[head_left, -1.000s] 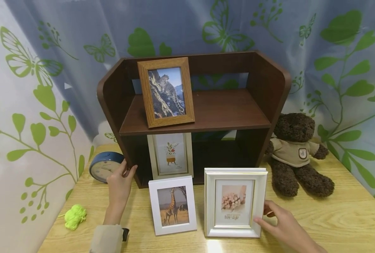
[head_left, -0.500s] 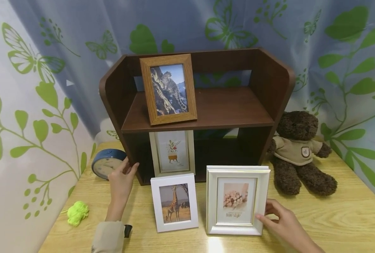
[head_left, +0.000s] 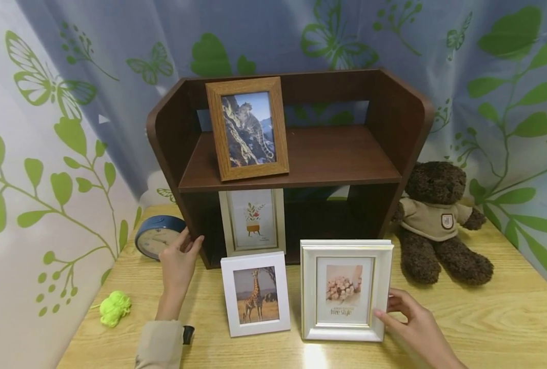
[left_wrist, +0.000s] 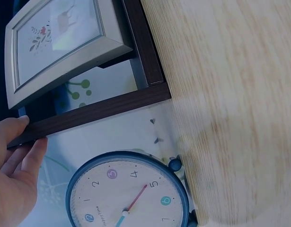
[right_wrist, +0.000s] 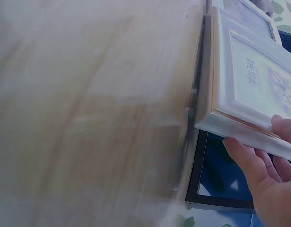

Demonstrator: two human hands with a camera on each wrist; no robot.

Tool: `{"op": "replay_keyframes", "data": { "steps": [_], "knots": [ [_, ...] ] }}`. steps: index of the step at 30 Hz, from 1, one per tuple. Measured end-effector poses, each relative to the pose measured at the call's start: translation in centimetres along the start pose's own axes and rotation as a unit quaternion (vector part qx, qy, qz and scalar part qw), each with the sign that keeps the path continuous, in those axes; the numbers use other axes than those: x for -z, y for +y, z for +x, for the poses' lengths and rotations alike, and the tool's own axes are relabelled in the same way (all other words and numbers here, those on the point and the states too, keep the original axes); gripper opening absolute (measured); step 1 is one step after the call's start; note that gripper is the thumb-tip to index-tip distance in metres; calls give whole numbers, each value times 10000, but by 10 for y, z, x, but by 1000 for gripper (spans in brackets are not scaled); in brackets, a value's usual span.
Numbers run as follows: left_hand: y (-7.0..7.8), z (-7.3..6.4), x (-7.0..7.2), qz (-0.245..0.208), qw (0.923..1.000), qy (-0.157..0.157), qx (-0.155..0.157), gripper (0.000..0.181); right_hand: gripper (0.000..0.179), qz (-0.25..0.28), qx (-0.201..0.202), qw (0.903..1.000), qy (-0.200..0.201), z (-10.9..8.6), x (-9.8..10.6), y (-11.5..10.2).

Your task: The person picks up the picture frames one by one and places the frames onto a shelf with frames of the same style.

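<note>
In the head view, a white picture frame (head_left: 347,292) with a flower print stands upright on the table. My right hand (head_left: 413,323) grips its right edge, thumb on the front and fingers at the side, as the right wrist view shows with the same frame (right_wrist: 259,78). My left hand (head_left: 178,264) holds the front edge of the left side panel of a dark brown two-tier shelf (head_left: 342,154). Thumb and fingers lie on opposite sides of that panel (left_wrist: 93,109) in the left wrist view. Left of the white frame stands a smaller white giraffe picture frame (head_left: 225,297).
A wooden picture frame (head_left: 280,128) leans back on the upper tier, and a cream plant-print frame (head_left: 280,220) stands in the lower one. A blue alarm clock (head_left: 150,241) and green yarn (head_left: 114,308) are at left. A brown teddy bear (head_left: 432,225) sits at right.
The head view has shifted slightly, so everything sits a little higher and further right. Both hands keep their holds, and the frames and shelf show no clear movement of their own.
</note>
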State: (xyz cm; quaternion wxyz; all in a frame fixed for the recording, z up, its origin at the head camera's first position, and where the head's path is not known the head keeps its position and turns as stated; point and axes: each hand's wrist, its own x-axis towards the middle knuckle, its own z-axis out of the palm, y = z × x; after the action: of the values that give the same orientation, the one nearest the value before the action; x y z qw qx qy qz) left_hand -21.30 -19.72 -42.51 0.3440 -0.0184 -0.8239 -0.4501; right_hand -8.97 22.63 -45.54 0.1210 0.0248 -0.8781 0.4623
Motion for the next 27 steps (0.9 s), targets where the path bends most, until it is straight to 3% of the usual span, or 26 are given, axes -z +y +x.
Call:
{"op": "replay_keyframes", "data": {
  "steps": [6,14,27],
  "knots": [
    [0,1,0,85,9999,-11,96,33,38,80,-116,9998,107,0,-2,-2],
    [-1,0,0,146,9999,21,-19,31,40,139,-402,9991,72,1,-2,-5],
    [-3,0,-1,72,9999,50,-72,31,42,272,-449,9986,87,6,-1,-3]
  ]
}}
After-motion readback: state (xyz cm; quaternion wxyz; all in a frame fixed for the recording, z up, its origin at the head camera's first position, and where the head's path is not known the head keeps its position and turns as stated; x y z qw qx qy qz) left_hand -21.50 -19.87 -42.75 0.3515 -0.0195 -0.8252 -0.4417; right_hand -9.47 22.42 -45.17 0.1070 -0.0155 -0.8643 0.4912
